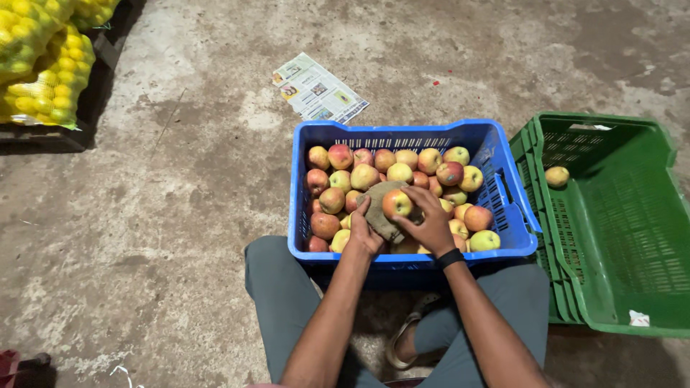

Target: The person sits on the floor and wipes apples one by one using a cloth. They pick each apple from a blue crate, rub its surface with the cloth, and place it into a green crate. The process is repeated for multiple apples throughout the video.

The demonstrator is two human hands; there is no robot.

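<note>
Head view: blue crate (496, 154) on the concrete floor (144, 215), standing between the person's knees and filled with red-and-yellow apples (402, 162). Right hand (430, 224), black band at the wrist, fingers clenched around one apple (397, 203) held just above the heap at the crate's near middle. Left hand (364, 233), fingers grasping a brown cloth (381, 210) that lies against the held apple's left and underside. Green crate (618, 215), tilted on its side just right of the blue one and touching its corner, holding a single yellowish apple (557, 176) near its back wall. Printed sheet of paper (318, 89) flat on the floor behind the blue crate. Mesh sacks of yellow fruit (43, 65) at the far left, well apart.
</note>
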